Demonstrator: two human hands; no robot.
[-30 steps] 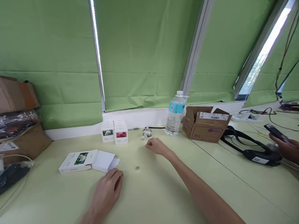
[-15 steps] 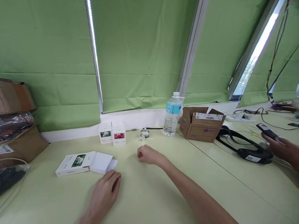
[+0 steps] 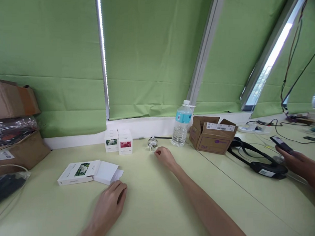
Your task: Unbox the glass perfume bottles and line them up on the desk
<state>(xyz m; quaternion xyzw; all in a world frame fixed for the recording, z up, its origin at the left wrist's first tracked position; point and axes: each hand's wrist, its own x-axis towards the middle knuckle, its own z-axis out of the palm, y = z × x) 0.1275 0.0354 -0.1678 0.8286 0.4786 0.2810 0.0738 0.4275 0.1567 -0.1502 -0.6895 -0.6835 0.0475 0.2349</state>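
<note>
My right hand (image 3: 165, 157) reaches forward with its thumb and fingers pinched together. At its fingertips shows a small clear piece (image 3: 154, 150), too small to make out well. Just left of that stands another small clear piece (image 3: 150, 148), in front of a round, shiny glass bottle (image 3: 153, 142). My left hand (image 3: 113, 197) rests on the table with loosely curled fingers, the thumb against them and nothing visible inside. Close to its fingertips lies the open flap of a flat white carton (image 3: 79, 172) with a flower picture.
Small white boxes (image 3: 124, 146) with flower pictures stand near the wall. Farther right are a water bottle (image 3: 181, 127), an open cardboard box (image 3: 212, 140) and a black headset (image 3: 266, 167). Another person's hand (image 3: 300, 164) holds a phone. Cartons (image 3: 22, 149) are stacked at left.
My right hand has moved forward and slightly right, up to the glass bottle, and a clear piece now shows at its fingertips. My left hand has stayed in place.
</note>
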